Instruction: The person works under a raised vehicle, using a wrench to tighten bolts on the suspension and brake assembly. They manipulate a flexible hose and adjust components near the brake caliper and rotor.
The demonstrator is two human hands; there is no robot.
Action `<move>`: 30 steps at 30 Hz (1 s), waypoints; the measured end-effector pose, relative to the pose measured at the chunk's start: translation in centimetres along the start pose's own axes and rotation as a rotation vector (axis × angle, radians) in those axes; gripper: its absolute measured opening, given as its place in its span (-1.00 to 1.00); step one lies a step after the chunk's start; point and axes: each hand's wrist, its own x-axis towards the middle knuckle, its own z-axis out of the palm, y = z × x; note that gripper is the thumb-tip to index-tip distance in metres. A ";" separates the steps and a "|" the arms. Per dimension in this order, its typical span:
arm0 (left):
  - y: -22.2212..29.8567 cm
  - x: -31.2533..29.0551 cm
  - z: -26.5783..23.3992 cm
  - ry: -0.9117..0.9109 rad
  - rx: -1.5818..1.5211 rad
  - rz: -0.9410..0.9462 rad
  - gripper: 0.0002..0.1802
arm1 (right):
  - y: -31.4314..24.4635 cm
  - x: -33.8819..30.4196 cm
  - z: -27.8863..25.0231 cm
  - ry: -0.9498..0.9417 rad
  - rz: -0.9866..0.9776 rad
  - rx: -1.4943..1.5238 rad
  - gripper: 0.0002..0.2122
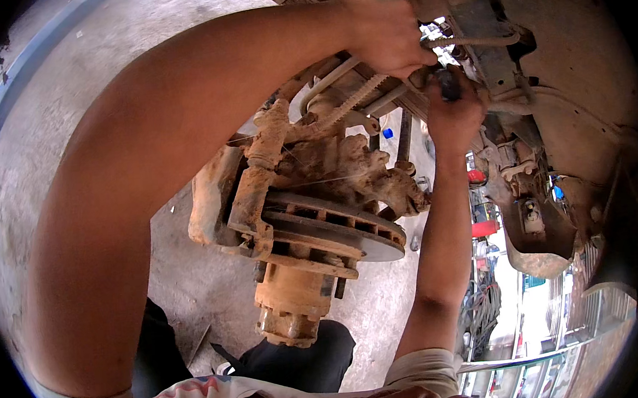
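At the top of the view, my left hand (387, 33) is closed with its fingers curled; what they grip is hidden. A brown, dusty hose (474, 41) runs from beside its fingertips to a bracket on the right. Just below, my right hand (458, 111) is raised and closed around a small black rounded piece (448, 85), whose kind I cannot make out. The fingertips of both hands are close together. A ribbed, spiral-covered hose (356, 100) slants up toward them from the rusty wheel hub assembly.
Below my hands stand a brake disc (336, 227), a rusty caliper (249, 207) and a protruding hub (293, 301). A dusty body panel (583, 55) borders the right. My knee (308, 355) is under the hub. Shelving with tools (523, 310) stands at the lower right.
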 end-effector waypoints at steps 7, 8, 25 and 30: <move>-0.3 -0.5 -0.4 0.009 0.014 0.004 -0.77 | 1.2 -0.4 0.0 -0.038 0.127 0.016 -0.59; -0.4 -0.4 -0.1 0.052 0.014 0.017 -0.77 | 2.0 -0.4 -0.5 -0.047 0.221 0.046 -0.59; -0.1 0.0 -0.8 -0.021 0.110 0.024 -0.75 | 2.2 0.1 0.0 -0.014 0.169 0.241 -0.60; 0.2 -0.5 -1.2 -0.101 0.133 -0.022 -0.73 | 1.0 0.9 -0.6 -0.063 0.227 0.248 -0.67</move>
